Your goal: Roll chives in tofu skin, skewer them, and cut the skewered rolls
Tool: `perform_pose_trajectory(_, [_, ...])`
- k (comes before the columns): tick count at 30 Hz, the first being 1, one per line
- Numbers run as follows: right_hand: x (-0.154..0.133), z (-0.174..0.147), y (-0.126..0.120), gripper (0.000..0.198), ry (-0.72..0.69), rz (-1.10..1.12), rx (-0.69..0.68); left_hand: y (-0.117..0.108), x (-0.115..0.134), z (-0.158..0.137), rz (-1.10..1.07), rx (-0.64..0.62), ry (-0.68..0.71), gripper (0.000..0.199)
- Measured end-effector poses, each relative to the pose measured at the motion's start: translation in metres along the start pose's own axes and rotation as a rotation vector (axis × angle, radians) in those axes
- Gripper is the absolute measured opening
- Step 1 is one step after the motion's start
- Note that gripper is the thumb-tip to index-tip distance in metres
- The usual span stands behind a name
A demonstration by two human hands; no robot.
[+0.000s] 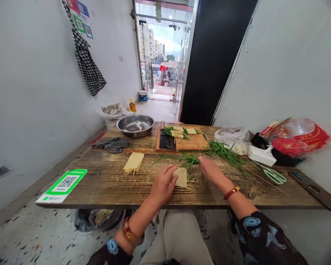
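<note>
My left hand (163, 184) pinches the left edge of a pale yellow square sheet (181, 178), which looks like tofu skin. Just beyond it, the fingers of my right hand (209, 168) are closed on the end of a small bunch of chives (191, 161). A stack of similar sheets (134, 162) lies to the left of my hands. Rolled sheets with greens inside, on skewers (177, 135), rest on a wooden cutting board (160, 146) beyond my hands. More loose chives (226, 154) are spread to the right of the board.
A steel basin (135, 127) and a grey cloth (111, 144) are at the far left. A cleaver (165, 140) lies on the board. Scissors (274, 175), a white box (262, 155) and plastic bags (231, 137) sit on the right. A green QR sign (64, 184) lies front left.
</note>
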State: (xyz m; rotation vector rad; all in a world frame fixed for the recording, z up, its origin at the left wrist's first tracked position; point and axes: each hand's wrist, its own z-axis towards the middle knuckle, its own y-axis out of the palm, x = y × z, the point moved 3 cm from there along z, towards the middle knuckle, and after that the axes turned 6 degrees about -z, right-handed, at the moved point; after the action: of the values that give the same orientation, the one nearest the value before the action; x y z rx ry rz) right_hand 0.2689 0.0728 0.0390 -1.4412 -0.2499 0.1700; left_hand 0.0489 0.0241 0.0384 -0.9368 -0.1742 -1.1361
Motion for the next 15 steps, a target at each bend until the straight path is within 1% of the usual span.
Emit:
perform_pose_trajectory(1, [-0.009,0.000,-0.007,0.017,-0.028,-0.010,-0.004,-0.002,0.007,0.010,0.015,0.017,0.041,0.033])
perform_pose_trajectory(2, [-0.018,0.000,-0.014,0.017,-0.062,-0.034,-0.003,-0.003,0.013,0.021,0.027,0.001,0.074,0.035])
perform_pose_trajectory(3, [-0.027,0.000,-0.021,0.017,-0.100,-0.069,0.004,-0.002,0.017,0.032,0.037,-0.042,0.086,0.037])
perform_pose_trajectory(4, [-0.035,-0.001,-0.027,0.017,-0.142,-0.111,0.015,0.000,0.019,0.043,0.039,-0.104,0.068,0.038])
perform_pose_trajectory(7, [-0.051,0.000,-0.044,0.019,-0.240,-0.211,0.053,0.009,0.014,0.068,-0.075,-0.344,-0.043,0.030])
perform_pose_trajectory(10, [-0.053,0.003,-0.055,0.019,-0.269,-0.176,0.059,0.018,0.006,0.078,-0.281,-0.524,-0.191,0.020])
perform_pose_trajectory(12, [-0.049,0.006,-0.060,0.017,-0.265,-0.107,0.050,0.021,0.002,0.080,-0.409,-0.587,-0.337,0.017])
perform_pose_trajectory(13, [-0.047,0.007,-0.061,0.017,-0.261,-0.081,0.043,0.022,0.001,0.081,-0.464,-0.590,-0.410,0.016])
perform_pose_trajectory(15, [-0.040,0.010,-0.061,0.016,-0.232,0.004,0.062,0.022,0.000,0.083,-0.535,-0.543,-0.513,0.012])
